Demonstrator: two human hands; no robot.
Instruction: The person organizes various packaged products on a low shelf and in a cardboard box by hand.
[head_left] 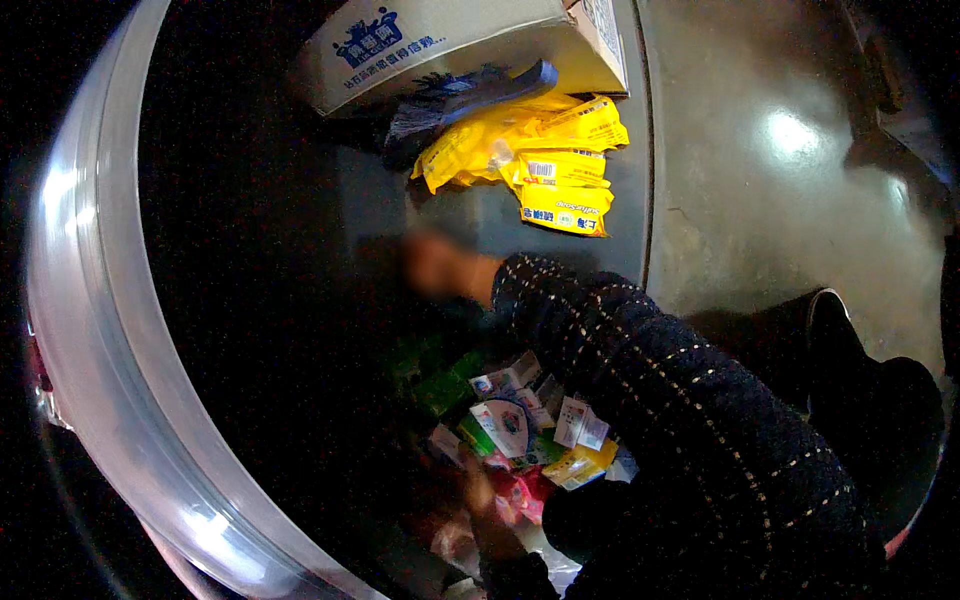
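Observation:
My right hand (437, 265) reaches in over a dark grey surface, its arm in a dark sleeve with a pale grid pattern. Motion and shadow smear its fingers. Above and to its right lie several yellow wrapped soap packets (565, 195), apart from the hand. Lower down, my left hand (480, 492) is at the near edge of a pile of small boxes and packets; its fingers are mostly lost in the dark. In that pile are a white and green box (500, 427), a pink packet (520, 497) and a yellow packet (580, 465).
A large white cardboard box (470, 45) stands at the far side. Beside the yellow packets lies a dark blue, ridged thing (460, 105) of unclear kind. Green packages (445, 385) sit in shadow. A shiny curved rim (110, 250) runs down the left; smooth floor (730, 170) shows at right.

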